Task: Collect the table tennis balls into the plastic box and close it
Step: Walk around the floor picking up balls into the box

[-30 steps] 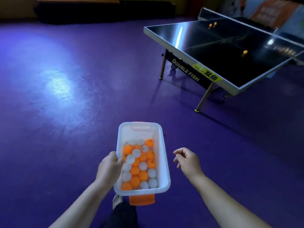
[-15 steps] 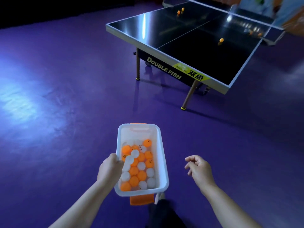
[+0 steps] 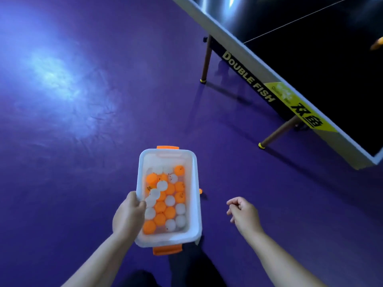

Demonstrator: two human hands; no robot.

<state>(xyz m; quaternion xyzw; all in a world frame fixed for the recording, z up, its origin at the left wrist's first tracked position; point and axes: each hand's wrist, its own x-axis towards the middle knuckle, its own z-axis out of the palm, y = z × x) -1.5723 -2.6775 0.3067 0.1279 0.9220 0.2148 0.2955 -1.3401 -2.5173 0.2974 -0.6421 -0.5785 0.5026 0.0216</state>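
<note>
Your left hand (image 3: pixel 129 214) grips the plastic box (image 3: pixel 195 172) rim; keep it level. Right hand (image 3: pixel 243 212) loose, empty: send it for the table's (image 3: pixel 310 69) orange ball (image 3: pixel 377 46).

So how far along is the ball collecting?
Done: the box already holds many orange and white balls. In hand: the left hand grips its rim; the right hand is empty, loosely curled. Left: at least one orange ball lies on the table, and the box is open, with no lid in view.
</note>
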